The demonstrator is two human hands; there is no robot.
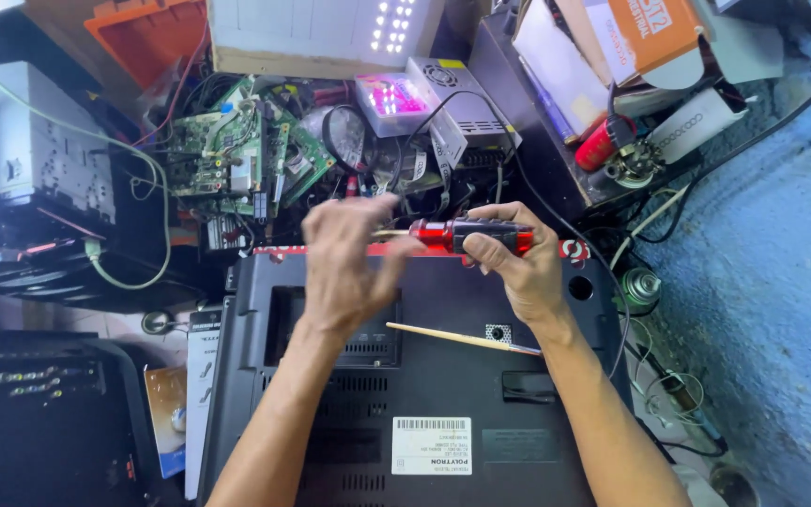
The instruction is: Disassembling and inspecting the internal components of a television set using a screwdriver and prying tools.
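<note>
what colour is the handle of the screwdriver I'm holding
Translucent red with a black grip band, on the screwdriver; the head view shows it.

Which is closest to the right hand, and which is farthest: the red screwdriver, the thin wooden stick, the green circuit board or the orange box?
Seen from the head camera, from the right hand:
1. Red screwdriver, held in it.
2. Thin wooden stick, just below, lying on the black TV back.
3. Orange box, up and to the right.
4. Green circuit board, far upper left.

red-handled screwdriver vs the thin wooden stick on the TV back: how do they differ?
The screwdriver is thick, with a glossy red and black handle; the wooden stick is thin, plain and pale. The screwdriver is held in the air by the right hand, with the left hand at its tip end; the stick lies loose on the black TV back, untouched. Both lie roughly crosswise in the view.
</note>
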